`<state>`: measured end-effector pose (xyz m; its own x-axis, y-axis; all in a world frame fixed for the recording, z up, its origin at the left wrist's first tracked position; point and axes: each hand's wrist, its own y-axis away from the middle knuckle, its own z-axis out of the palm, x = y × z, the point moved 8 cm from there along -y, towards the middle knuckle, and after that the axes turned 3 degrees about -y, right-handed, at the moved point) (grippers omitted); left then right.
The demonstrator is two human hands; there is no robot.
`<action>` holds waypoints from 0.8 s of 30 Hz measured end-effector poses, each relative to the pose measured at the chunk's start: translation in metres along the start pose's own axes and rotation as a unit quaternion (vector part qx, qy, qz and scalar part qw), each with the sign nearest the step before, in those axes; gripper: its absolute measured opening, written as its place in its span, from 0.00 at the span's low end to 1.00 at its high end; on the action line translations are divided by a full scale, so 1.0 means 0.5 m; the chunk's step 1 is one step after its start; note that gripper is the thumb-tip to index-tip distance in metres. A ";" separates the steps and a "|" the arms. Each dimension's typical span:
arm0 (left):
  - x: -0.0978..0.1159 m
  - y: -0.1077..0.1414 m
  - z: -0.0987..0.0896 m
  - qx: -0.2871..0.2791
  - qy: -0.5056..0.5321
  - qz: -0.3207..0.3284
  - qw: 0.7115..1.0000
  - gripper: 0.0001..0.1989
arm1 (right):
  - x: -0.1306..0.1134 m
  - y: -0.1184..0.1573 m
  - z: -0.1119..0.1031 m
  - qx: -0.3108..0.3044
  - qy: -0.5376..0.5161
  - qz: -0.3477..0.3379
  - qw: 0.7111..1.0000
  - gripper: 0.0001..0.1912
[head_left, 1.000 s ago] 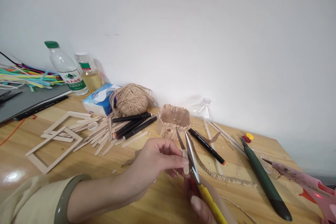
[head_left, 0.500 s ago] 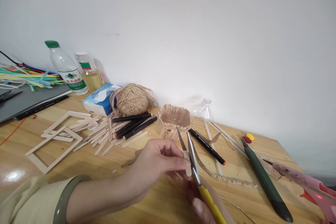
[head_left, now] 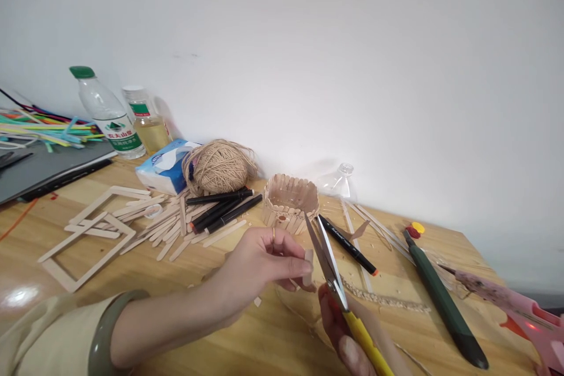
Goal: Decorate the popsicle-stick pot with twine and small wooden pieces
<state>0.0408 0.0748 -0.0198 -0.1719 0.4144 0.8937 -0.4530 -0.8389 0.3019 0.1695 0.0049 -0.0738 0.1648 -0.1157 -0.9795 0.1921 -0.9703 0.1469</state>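
Between the thumb and fingers of my left hand (head_left: 277, 261) is a short piece of popsicle stick (head_left: 308, 267), held upright. My right hand (head_left: 348, 335) grips yellow-handled scissors (head_left: 332, 279), whose blades point up and away, slightly parted. The blades are just right of the stick piece and apart from it. Beyond both hands stands a small oval basket (head_left: 291, 202) covered in cut popsicle stick ends. A small cut scrap (head_left: 258, 301) lies on the table below my left hand.
Left lie popsicle stick frames (head_left: 88, 235), loose sticks (head_left: 163, 223) and black markers (head_left: 229, 208). Behind them are a twine ball (head_left: 222, 167), tissues (head_left: 165, 167) and a water bottle (head_left: 112, 120). Right are a black marker (head_left: 348, 245), a braided cord (head_left: 388, 301), a green-handled cutter (head_left: 447, 299) and a pink glue gun (head_left: 506, 299).
The scissors have moved right, off the stick piece, which now looks shorter. My left hand has shifted slightly left, and a small scrap now shows below it.
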 end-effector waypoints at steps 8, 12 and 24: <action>0.011 0.002 0.000 -0.007 0.001 0.027 1.000 0.11 | -0.026 -0.025 0.003 -0.030 0.016 -0.029 0.999 0.27; 0.002 0.002 0.003 -0.012 -0.004 0.020 1.000 0.10 | -0.041 -0.023 0.013 -0.030 0.017 -0.024 0.999 0.27; -0.001 0.009 0.013 -0.028 0.020 0.011 0.999 0.07 | 0.010 0.008 0.003 0.049 -0.011 -0.026 0.998 0.31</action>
<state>0.0444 0.0684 -0.0167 -0.2169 0.4108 0.8855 -0.4959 -0.8277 0.2625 0.1698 0.0003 -0.0783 0.1363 -0.0673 -0.9884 0.1036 -0.9913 0.0818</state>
